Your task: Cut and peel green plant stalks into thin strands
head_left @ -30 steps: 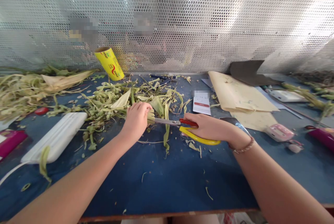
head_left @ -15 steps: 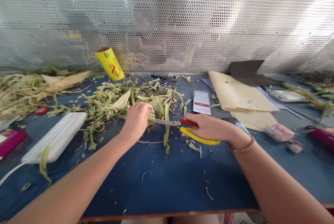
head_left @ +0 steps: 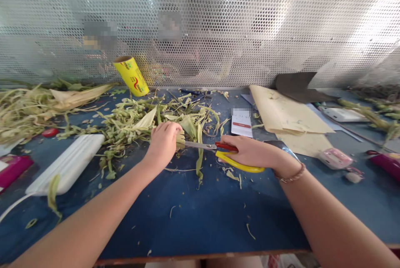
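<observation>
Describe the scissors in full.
The scissors have two plain metal blades and what look like plastic handles, one red, one yellow. They lie nearly level just above the blue table, blades pointing left. The right hand grips the handles, hiding most of the red one; the yellow loop curves out beneath it. The blades look nearly closed, their tips at a pale green leaf piece pinched in the left hand. Leaf scraps lie behind.

No legible text or labels
</observation>
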Demonstrator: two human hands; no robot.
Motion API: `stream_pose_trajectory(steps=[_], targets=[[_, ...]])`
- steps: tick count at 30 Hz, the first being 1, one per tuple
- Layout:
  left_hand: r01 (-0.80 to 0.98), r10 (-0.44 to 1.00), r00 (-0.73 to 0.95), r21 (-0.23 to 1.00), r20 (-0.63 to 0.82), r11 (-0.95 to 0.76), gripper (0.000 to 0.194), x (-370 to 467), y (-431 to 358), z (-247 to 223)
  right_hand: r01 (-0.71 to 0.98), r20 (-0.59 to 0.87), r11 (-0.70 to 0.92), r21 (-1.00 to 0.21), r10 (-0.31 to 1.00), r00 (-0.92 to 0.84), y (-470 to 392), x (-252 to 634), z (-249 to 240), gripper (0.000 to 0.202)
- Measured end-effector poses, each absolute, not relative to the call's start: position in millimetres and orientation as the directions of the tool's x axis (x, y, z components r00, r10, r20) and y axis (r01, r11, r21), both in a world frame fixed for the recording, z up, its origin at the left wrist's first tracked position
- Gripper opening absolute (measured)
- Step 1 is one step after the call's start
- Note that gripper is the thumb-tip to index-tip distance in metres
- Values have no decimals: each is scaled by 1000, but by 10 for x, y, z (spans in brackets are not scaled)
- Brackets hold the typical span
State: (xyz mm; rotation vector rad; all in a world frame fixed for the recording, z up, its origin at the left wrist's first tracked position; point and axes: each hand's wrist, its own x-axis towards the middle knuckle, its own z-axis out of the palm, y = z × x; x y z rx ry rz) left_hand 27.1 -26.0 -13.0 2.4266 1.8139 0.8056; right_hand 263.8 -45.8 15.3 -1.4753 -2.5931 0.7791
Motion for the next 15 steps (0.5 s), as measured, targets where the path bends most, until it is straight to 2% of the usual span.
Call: stream_pose_trajectory(steps=[15], targets=[[876,884,213,321,416,-361,25,266,-248,-149,788,-197,415,-455,816,-543,-451,2639,149,31]])
